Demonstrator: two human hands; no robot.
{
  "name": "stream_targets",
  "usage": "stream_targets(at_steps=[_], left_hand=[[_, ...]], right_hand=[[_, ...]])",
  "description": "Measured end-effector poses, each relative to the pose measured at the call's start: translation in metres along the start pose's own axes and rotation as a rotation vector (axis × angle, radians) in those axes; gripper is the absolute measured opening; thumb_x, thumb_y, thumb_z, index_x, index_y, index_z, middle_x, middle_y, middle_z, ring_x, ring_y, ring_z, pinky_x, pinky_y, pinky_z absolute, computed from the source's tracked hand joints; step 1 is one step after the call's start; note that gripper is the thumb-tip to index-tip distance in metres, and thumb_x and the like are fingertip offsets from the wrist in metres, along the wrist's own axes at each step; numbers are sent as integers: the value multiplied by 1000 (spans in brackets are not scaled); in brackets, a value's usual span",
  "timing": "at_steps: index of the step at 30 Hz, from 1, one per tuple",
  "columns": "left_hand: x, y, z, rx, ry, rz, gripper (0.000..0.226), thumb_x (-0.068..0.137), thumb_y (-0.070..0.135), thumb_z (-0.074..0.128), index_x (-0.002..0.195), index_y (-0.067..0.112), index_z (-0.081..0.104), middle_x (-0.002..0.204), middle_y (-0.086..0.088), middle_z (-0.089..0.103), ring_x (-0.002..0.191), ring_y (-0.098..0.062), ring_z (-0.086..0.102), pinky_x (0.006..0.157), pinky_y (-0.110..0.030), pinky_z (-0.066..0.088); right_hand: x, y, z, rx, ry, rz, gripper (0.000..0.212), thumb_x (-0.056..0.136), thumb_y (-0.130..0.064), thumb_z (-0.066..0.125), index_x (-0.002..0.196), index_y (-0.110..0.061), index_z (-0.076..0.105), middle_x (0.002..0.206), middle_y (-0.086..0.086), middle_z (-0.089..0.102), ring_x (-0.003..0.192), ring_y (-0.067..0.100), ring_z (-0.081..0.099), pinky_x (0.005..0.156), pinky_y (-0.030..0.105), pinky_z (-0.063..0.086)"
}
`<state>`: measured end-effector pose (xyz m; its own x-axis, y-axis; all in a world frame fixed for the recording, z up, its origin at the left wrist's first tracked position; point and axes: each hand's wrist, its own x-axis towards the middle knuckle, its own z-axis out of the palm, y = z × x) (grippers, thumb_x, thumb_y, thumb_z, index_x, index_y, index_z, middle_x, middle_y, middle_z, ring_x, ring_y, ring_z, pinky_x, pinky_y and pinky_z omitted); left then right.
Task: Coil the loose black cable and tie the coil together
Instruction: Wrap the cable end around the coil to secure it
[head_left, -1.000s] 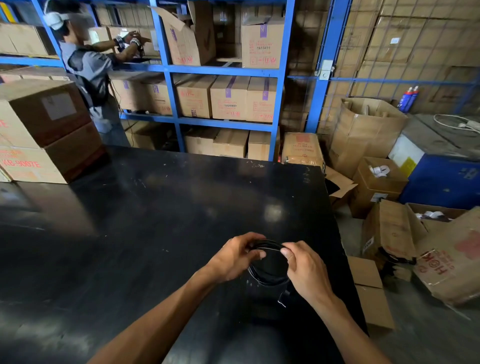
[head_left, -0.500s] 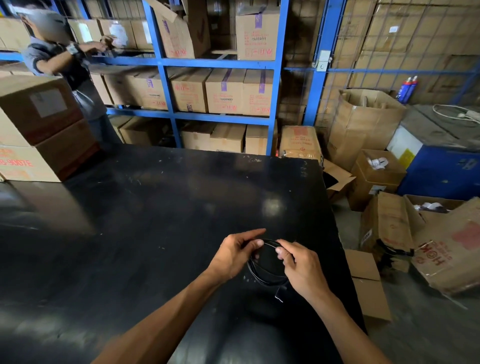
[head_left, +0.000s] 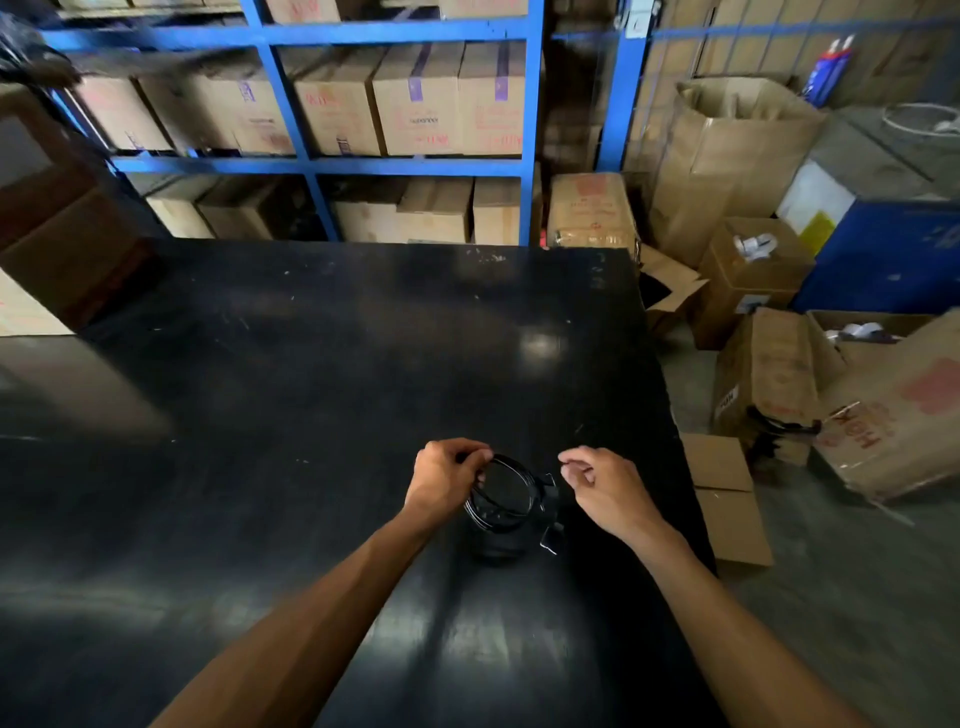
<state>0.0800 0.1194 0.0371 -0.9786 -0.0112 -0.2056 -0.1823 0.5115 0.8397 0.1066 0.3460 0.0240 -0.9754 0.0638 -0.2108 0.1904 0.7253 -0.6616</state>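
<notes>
Between the hands, above the black table (head_left: 311, 364): one black cable coil (head_left: 501, 491), several loops, held up on edge, its plug end (head_left: 549, 530) hanging at the lower right. Left hand (head_left: 444, 480): fingers pinched on the coil's upper left rim. Right hand (head_left: 605, 486): just beside the coil, not touching it, fingers loosely curled with thumb and forefinger near each other, holding nothing visible.

Containers: beyond the right hand, an open carton (head_left: 748, 265) on the floor with white items inside; farther off, blue shelving (head_left: 311, 166) stocked with closed cartons.

Edges and room: the table's right edge runs close past the right hand; bare tabletop lies wide to the left of and beyond both hands.

Change: half a second ago the right hand gripped the coil's rim; it is now off it.
</notes>
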Motion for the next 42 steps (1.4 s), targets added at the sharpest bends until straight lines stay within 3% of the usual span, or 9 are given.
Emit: stream_targets(at_steps=[4,8,12,15,20,28,35,38,42], left_hand=[[2,-13,-7,24,35,-31,8,89,19,71,86,20,78,65,-4,75,56,-8,67,66,-22,56],[4,-20,-5,22,31,-50,7,88,17,72,87,15,78,67,-7,75,54,-7,66,59,-15,53],[12,-25,-1,-8,5,-84,5,88,14,72,87,11,76,68,-9,74,53,-9,65,59,-15,53],[13,-26,-1,-43,-61,-74,5,88,14,72,84,14,75,63,-4,72,51,-9,65,59,-15,52],[8,-22,1,-71,-252,-32,8,92,16,68,90,10,74,69,-10,72,58,-15,66,64,-23,54],[-8,-6,0,-87,-250,136,12,95,15,64,91,11,74,69,-1,68,58,-7,62,62,-15,49],[-20,-3,-10,-56,-273,122,9,92,21,66,91,16,73,67,3,66,56,-4,58,59,-20,47],[-23,-3,-15,-12,-238,88,12,91,26,66,87,19,74,65,6,66,57,-5,59,59,-21,47],[-26,0,-16,-66,-190,21,13,90,24,68,78,20,74,67,3,67,60,-9,59,57,-24,49]], right_hand=[[-8,12,14,-228,-118,104,26,93,-29,64,118,-26,70,120,5,64,108,24,65,90,37,55],[-13,14,35,-282,-163,105,49,90,-34,67,137,-28,54,132,4,50,113,29,63,90,38,51],[6,18,46,-355,-172,45,23,93,-18,64,113,-15,74,114,12,72,101,33,69,85,40,56],[19,8,37,-257,-60,43,15,94,-19,64,98,-16,79,99,12,78,92,33,72,78,38,58],[34,-14,13,-46,140,-9,13,93,-22,73,99,-12,79,92,15,80,90,30,75,80,42,59],[11,-34,10,108,-115,-143,4,90,-29,72,90,-27,76,77,-15,73,75,-4,68,64,13,50],[-7,-46,7,249,-108,-146,6,94,-24,68,94,-25,74,87,-5,77,80,8,73,79,35,59],[-15,-52,9,150,-56,-280,6,91,-20,74,94,-25,77,88,-8,76,81,3,71,76,25,58],[-29,-59,12,-63,56,-586,20,89,-10,74,107,-18,75,99,0,73,90,15,71,82,30,58]])
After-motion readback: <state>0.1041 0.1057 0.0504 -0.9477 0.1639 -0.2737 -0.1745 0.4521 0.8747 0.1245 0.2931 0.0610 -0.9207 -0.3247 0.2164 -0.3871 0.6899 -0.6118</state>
